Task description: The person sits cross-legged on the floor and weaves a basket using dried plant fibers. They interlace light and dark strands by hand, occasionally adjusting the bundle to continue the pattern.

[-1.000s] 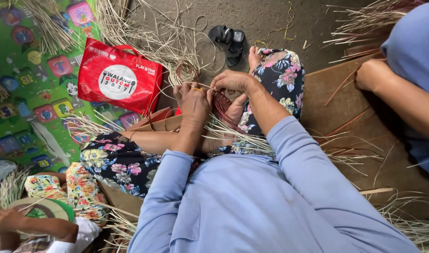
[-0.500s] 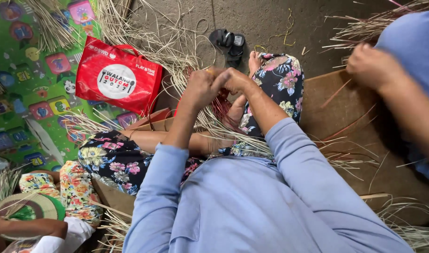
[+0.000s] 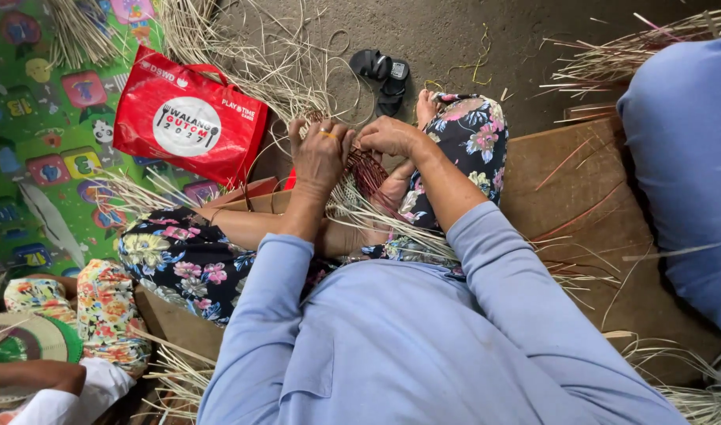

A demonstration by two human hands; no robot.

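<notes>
Now both hands, left hand (image 3: pixel 319 157) and right hand (image 3: pixel 386 135), have lowered onto the weave (image 3: pixel 366 169).

red bag (image 3: pixel 189 126) | green patterned mat (image 3: pixel 30 157) | weaving (image 3: pixel 367 169) seemingly dark red

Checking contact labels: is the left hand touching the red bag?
No. The left hand grips the woven piece with the right hand; the red bag lies apart.
</notes>
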